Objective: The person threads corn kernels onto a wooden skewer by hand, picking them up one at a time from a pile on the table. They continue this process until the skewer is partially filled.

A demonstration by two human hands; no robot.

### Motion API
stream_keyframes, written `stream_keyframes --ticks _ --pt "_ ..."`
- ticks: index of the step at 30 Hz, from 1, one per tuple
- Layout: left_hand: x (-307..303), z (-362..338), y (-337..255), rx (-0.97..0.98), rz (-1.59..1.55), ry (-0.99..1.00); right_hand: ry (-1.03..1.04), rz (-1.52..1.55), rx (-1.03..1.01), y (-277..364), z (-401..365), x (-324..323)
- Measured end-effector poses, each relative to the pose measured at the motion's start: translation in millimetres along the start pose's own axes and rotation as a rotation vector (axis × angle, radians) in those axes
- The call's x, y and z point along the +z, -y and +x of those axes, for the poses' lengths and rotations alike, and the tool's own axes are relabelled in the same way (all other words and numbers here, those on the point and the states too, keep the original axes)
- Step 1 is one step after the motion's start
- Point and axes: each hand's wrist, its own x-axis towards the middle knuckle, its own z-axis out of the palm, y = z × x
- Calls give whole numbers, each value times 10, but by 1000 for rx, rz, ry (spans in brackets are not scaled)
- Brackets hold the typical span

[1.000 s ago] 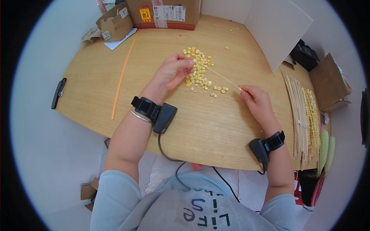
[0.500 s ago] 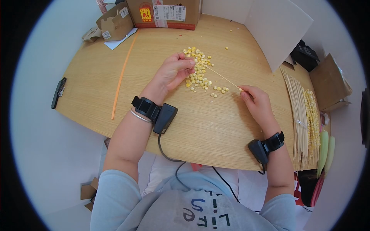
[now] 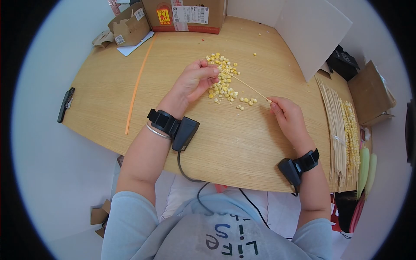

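Observation:
A thin bamboo skewer [image 3: 249, 86] runs slantwise between both hands above a wooden table [image 3: 234, 138]. My right hand [image 3: 287, 115] pinches its near end. My left hand [image 3: 196, 79] has its fingertips closed at the skewer's far tip, seemingly on a corn kernel, beside a loose pile of yellow corn kernels [image 3: 223, 80]. Both wrists wear black bands with small devices.
A bundle of bare skewers [image 3: 334, 125] and a row of corn-loaded skewers [image 3: 352, 134] lie at the right edge. Cardboard boxes [image 3: 184, 15] stand at the back, a white board [image 3: 310, 32] at back right, an orange strip [image 3: 138, 84] and a black clip [image 3: 66, 104] at left.
Almost nothing has moved; my right hand shifted very slightly along the skewer while the left hand stayed at the tip.

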Motion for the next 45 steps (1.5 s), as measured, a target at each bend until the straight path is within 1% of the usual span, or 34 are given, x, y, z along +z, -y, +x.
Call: stream_keyframes --ticks 2,4,6,8,10,14,16,17,19,20,22,25,33,37,45 --pt "-14 4 5 16 17 -11 -6 2 -18 2 3 -5" --pt "-40 6 7 18 33 -31 37 -27 -21 33 9 -37" --pt "-60 9 6 20 50 -50 14 -22 -26 20 7 -35" --pt "-84 21 5 79 -1 -227 -10 -19 -32 -22 8 -39" --pt "-200 74 -8 98 -19 -260 -7 -100 -94 -99 17 -66" --pt "-338 112 -76 135 -34 -348 16 -156 -72 -112 12 -117" --pt "-375 105 -107 141 -26 -362 -33 -168 -5 -149 -1 -106" --pt "-387 102 -116 146 -18 -376 -33 -167 -7 -171 -4 -96" --pt "-402 107 -116 157 -29 -383 -81 -193 72 -206 -1 -79" --pt "-406 110 -116 165 -39 -391 -82 -193 71 -198 2 -87" --pt "-416 116 -110 169 -44 -382 -27 -258 164 -184 7 -108" --pt "-436 119 -106 163 -42 -366 -68 -253 147 -221 9 -82" --pt "-452 139 -99 132 -60 -369 -78 -326 115 -244 0 -72" --pt "-424 126 -110 135 -84 -337 -94 -364 105 -246 0 -69" --pt "-389 108 -117 126 -79 -324 -106 -325 100 -232 12 -76"
